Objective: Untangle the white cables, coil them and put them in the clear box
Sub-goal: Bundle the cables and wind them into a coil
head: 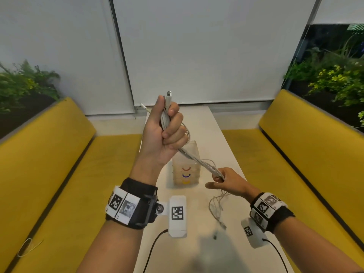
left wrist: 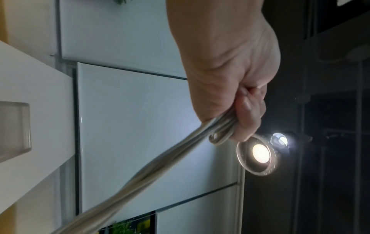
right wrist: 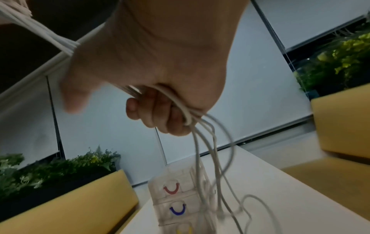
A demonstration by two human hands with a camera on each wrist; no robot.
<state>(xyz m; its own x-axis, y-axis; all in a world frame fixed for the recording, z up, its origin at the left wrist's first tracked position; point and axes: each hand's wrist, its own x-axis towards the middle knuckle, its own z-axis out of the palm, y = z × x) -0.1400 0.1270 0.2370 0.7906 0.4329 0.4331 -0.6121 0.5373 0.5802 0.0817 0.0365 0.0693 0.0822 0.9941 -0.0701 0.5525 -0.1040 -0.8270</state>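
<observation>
The left hand (head: 164, 133) is held up high, its fingers curled tight round a bunch of thin white cables (head: 194, 157). The right hand (head: 226, 183) grips the same bunch lower down. The loose ends hang to the white counter (head: 220, 134), beside the clear plastic box (head: 186, 168). A hard pull might tighten the knots. The swinging ends could bump the box. I see no words to read, only black-and-white square codes on the wristbands.

Clear box (head: 186, 164) on table (head: 224, 138), between benches (head: 307, 158).
</observation>
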